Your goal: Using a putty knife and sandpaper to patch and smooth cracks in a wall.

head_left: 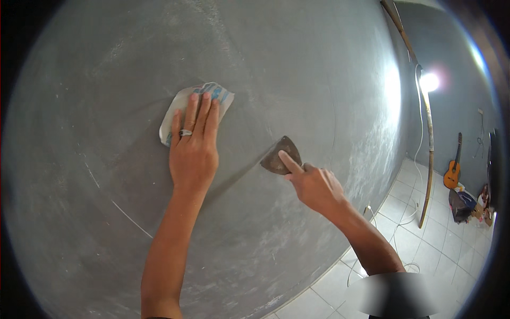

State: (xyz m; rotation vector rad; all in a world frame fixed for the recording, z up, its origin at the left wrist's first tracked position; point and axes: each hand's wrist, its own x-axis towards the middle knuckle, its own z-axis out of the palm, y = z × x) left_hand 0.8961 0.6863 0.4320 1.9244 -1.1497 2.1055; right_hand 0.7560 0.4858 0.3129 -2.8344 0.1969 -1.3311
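A grey wall (255, 223) with scuffs and pale smears fills most of the view. My left hand (194, 143) lies flat against a pale sheet with blue print (169, 129), pressing it to the wall; its fingers are stretched out and a ring is on one of them. The sheet looks like the back of sandpaper, though its underside is hidden. Lower and to the right, my right hand (317, 186) grips a putty knife (282, 154), index finger laid along its dark, worn blade. The blade's edge faces up and left at the wall, and whether it touches cannot be told.
Right of the wall stands a long wooden pole (429, 154) with a lit bulb (429, 82) and a white cable (418, 122) running down it. More cable lies over the white floor tiles (409, 234). A guitar (452, 173) leans by a dark bag (460, 206) farther back.
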